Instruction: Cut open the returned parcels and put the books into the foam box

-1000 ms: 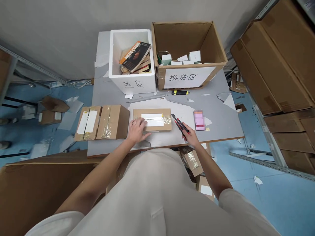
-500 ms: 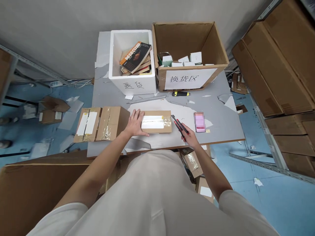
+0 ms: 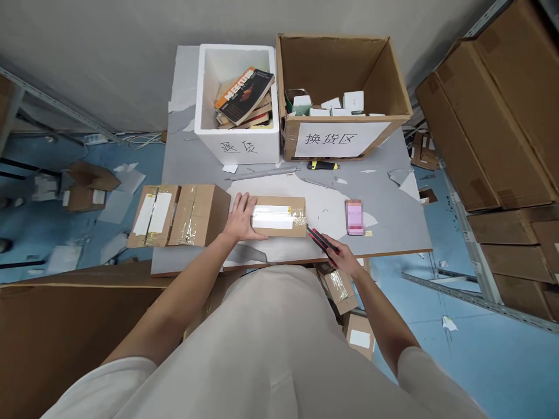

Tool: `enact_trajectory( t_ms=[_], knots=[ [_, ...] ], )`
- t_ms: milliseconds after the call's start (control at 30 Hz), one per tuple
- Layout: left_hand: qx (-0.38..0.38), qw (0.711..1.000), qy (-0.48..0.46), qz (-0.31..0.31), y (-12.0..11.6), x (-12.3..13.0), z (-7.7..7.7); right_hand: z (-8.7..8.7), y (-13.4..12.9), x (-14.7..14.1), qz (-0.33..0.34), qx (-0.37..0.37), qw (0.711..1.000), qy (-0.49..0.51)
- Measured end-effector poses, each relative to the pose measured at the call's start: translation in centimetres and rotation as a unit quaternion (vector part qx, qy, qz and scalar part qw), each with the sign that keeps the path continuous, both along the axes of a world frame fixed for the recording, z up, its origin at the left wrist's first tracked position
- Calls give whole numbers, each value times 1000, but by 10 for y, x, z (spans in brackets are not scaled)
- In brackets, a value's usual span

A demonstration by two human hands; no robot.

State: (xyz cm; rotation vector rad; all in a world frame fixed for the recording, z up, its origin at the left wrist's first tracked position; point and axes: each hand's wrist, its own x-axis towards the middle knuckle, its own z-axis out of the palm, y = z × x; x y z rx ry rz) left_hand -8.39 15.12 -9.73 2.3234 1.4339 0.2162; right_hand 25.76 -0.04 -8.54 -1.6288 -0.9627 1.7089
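A small taped cardboard box (image 3: 279, 231) with a white label lies on the table (image 3: 393, 227) in front of me. My left hand (image 3: 241, 218) rests on its left end, fingers spread, the thumb along the near edge. In my right hand (image 3: 343, 257) is a black and red utility knife (image 3: 322, 240), fingers wrapped round its handle. The knife's tip points at the box's near right corner; I cannot tell whether they touch. Left of my left hand stand a brown taped box (image 3: 192, 215) and a labelled taped box (image 3: 152, 216), side by side.
A white foam box (image 3: 238, 148) of books and a large cardboard box (image 3: 345, 43) of small cartons stand at the back. A yellow and black cutter (image 3: 323, 166) and a pink phone (image 3: 354, 217) lie on the table. Stacked cartons (image 3: 463, 139) rise at the right.
My right hand has moved slightly down and right with the utility knife, its tip dropping from the box's upper right side to its near corner. My left hand stays on the box.
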Motion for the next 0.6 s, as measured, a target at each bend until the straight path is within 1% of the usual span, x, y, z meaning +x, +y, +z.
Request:
enact_trajectory(
  t_ms=[133,233,300,400,433,500,600],
  knots=[
    [-3,1000,-12,-6,2,0,-2,-6,-22,2,-37,-4,999,38],
    [-2,1000,-23,-10,3,0,-2,-6,-33,7,-112,22,992,58],
    [-5,1000,-25,-10,3,-1,-2,-6,-32,2,-173,37,982,72],
    [-22,999,-41,-8,7,-4,-3,-6,-17,-24,-265,45,958,105],
    [-23,998,-56,5,9,-5,-4,-6,-10,-36,-294,43,947,120],
    [-17,993,-96,60,15,-9,-7,-7,5,-61,-335,31,929,152],
    [-34,973,-165,158,25,-16,-12,-10,24,-87,-350,22,918,185]
  ],
)
